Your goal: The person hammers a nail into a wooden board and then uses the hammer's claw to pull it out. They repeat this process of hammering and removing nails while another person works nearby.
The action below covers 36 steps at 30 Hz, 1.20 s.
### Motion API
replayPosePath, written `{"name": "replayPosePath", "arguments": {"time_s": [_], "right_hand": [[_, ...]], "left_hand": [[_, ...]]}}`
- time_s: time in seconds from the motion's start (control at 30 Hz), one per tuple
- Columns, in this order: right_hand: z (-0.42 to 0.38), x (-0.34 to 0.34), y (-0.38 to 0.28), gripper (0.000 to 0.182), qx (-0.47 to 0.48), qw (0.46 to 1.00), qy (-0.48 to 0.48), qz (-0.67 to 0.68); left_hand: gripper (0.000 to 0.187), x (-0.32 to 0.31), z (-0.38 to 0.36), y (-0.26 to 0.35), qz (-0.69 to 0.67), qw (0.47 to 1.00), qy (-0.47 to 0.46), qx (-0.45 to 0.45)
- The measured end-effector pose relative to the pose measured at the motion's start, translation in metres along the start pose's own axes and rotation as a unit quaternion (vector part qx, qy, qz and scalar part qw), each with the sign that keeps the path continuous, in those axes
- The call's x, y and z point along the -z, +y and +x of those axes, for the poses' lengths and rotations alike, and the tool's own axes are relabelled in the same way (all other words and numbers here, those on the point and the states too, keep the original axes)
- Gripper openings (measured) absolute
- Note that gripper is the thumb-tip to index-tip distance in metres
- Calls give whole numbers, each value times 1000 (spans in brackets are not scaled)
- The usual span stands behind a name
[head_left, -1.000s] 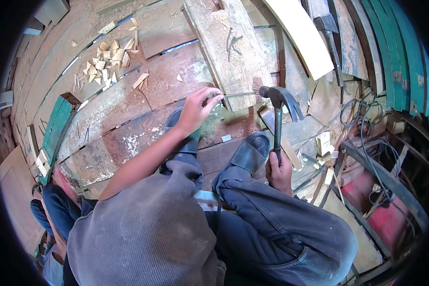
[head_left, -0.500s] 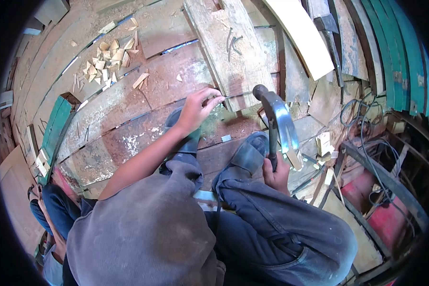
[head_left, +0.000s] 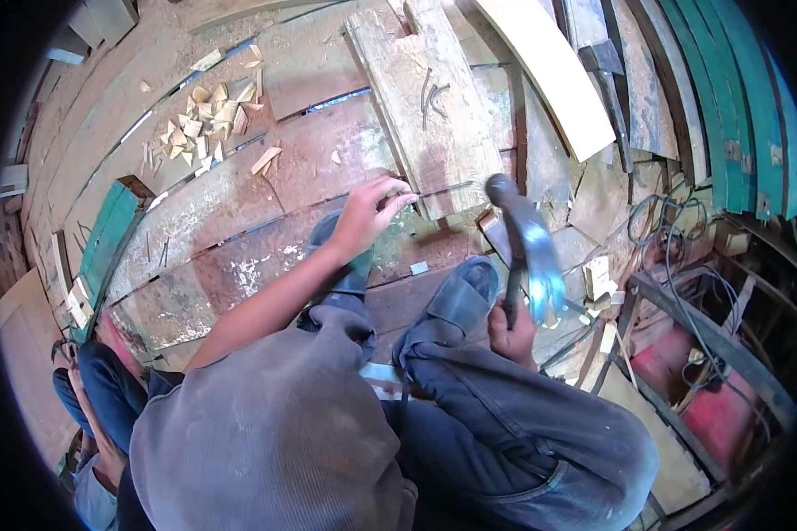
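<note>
Between the thumb and fingers of my left hand (head_left: 374,211) is a nail (head_left: 449,188), pinched at one end. It lies nearly flat over the near end of a thick wooden plank (head_left: 452,150), pointing right. My right hand (head_left: 512,334) is closed around the handle of a claw hammer (head_left: 524,217). The hammer's striking face is just right of the nail's far end, apart from it, and the claw is toward me, slightly blurred. Several bent nails (head_left: 433,96) rest on the plank. My shoes are on the floor below the plank.
Wood chips (head_left: 205,119) are piled at the upper left, near a green-painted block (head_left: 111,234). A pale board (head_left: 558,88) and another hammer-like tool (head_left: 604,66) lie at the upper right. Cables (head_left: 673,221) coil at right. Another person's leg (head_left: 111,376) shows at lower left.
The hammer head has shifted slightly right and toward me, and its claw has turned a little. My left hand still pinches the nail. The view has tilted slightly.
</note>
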State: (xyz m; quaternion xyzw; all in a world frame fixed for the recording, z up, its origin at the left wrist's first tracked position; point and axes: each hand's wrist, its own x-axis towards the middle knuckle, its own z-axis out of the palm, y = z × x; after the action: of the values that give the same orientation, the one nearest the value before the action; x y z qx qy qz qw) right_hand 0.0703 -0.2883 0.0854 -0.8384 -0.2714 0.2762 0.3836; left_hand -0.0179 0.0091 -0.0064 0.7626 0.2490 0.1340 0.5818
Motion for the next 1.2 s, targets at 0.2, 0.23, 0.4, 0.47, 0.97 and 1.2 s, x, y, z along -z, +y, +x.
{"name": "replayPosePath", "arguments": {"time_s": [0.2,0.23,0.4,0.47,0.97,1.2], "right_hand": [[18,1,-41,24,-130,990,-44,-18],[9,2,-30,25,-96,995,-22,4],[8,-3,-11,25,-27,998,19,62],[21,-7,-22,22,-66,997,-36,7],[20,6,-15,32,-251,916,21,312],[-1,-3,1,32,-248,930,31,270]], "left_hand": [[17,-2,0,2,12,1000,3,-2],[17,-2,-3,2,8,1000,-2,4],[17,-1,1,0,-1,1000,-7,3],[16,0,1,0,8,1000,-9,-11],[14,1,1,5,-79,996,-21,19],[18,4,0,13,-41,999,-10,-13]]}}
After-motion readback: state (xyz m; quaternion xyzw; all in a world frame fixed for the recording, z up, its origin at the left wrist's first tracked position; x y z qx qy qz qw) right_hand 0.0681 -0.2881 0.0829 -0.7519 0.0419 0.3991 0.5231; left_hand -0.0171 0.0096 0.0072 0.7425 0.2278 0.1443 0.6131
